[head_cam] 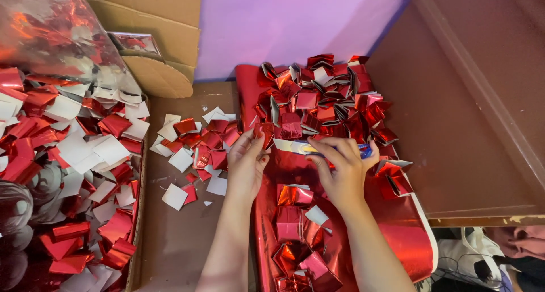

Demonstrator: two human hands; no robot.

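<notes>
Brown tabletop, red foil sheet (397,235); left hand (247,164) pinching a folded foil square (264,130), right hand (343,170) gripping a glue stick (335,149).

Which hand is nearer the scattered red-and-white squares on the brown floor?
Left. The left hand lies at the edge of the scattered squares; the right hand is farther off, over the red foil sheet.

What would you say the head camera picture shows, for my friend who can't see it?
Two hands work over a shiny red foil sheet: the left hand pinches a folded red foil piece, the right hand holds a small blue tool. Piles of folded red squares surround them.
</notes>
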